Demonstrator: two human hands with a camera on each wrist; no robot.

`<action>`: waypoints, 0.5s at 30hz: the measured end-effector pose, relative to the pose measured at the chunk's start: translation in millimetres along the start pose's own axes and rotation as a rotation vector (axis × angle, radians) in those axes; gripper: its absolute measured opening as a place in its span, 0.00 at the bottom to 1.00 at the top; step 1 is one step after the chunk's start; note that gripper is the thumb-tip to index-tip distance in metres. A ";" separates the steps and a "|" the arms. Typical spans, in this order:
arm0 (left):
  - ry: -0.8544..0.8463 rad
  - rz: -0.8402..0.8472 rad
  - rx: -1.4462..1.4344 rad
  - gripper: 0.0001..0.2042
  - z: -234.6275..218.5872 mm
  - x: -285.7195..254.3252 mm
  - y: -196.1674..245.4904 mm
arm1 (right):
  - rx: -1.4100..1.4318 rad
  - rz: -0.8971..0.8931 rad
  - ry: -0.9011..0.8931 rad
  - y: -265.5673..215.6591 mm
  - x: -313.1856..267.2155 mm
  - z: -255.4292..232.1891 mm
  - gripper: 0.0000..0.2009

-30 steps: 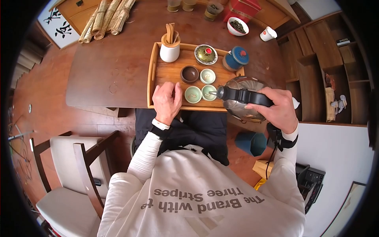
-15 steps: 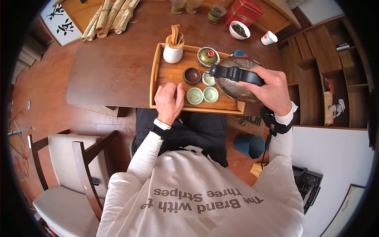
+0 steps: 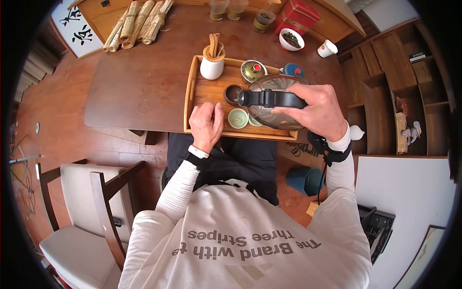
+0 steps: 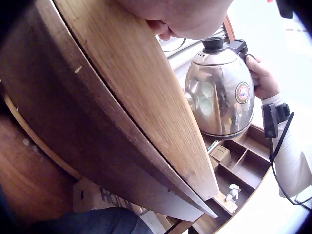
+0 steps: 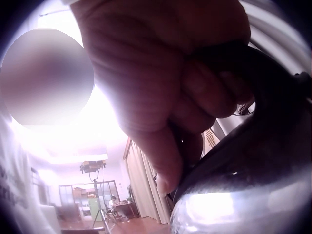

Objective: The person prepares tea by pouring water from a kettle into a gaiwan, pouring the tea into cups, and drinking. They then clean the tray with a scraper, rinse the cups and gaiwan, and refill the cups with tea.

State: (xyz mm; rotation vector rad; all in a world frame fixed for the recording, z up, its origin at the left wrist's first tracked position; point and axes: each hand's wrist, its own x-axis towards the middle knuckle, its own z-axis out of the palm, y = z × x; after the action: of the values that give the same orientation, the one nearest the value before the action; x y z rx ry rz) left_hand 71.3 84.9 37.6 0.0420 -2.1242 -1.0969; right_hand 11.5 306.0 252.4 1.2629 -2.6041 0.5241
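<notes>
In the head view my right hand (image 3: pixel 317 108) grips the black handle of a shiny steel kettle (image 3: pixel 272 117), held over the right part of a wooden tray (image 3: pixel 191 82). Its front end overlaps a dark brown cup (image 3: pixel 229 92). A pale green cup (image 3: pixel 237 118) stands left of the kettle; a second green cup (image 3: pixel 253 121) is partly hidden behind it. The left wrist view shows the kettle (image 4: pixel 222 107) side-on and upright. My left hand (image 3: pixel 207 126) rests at the tray's front left rim, fingers loosely curled, holding nothing.
A white jar (image 3: pixel 211 69) of wooden tools, a lidded bowl (image 3: pixel 251 72) and a blue lidded pot (image 3: pixel 293 70) stand behind the cups. Farther back are a bowl of tea leaves (image 3: pixel 291 38), a white paper cup (image 3: pixel 327 48), a red box (image 3: pixel 298 17) and bamboo scrolls (image 3: pixel 139 24).
The right hand has carried the kettle away from the tray's front right corner, first farther back, then left over the dark cup. The left hand stays at the rim.
</notes>
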 end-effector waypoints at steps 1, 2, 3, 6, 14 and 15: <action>-0.001 0.001 0.002 0.16 0.0 -0.2 -0.2 | 0.016 0.006 -0.015 -1.2 -1.9 -1.4 0.18; -0.001 0.003 0.005 0.16 -0.2 0.2 -0.5 | 0.032 0.011 -0.029 -2.4 -3.3 -2.8 0.18; -0.001 0.005 0.004 0.16 -0.5 0.6 -0.3 | 0.030 0.012 -0.027 -3.8 -4.8 -4.6 0.18; -0.003 0.003 -0.003 0.16 -0.4 1.2 0.9 | 0.048 0.005 -0.050 -7.7 -10.1 -10.2 0.18; -0.012 -0.008 0.008 0.17 -0.8 1.3 1.9 | 0.057 -0.036 -0.053 -15.0 -21.2 -18.8 0.18; -0.013 -0.006 0.008 0.17 -1.0 1.2 1.7 | 0.056 -0.035 -0.051 -15.6 -22.3 -19.8 0.18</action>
State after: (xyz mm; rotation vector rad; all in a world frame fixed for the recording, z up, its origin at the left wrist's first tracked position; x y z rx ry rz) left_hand 71.6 84.9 39.9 0.0453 -2.1410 -1.0956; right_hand 38.0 321.1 266.8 1.3535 -2.6212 0.5693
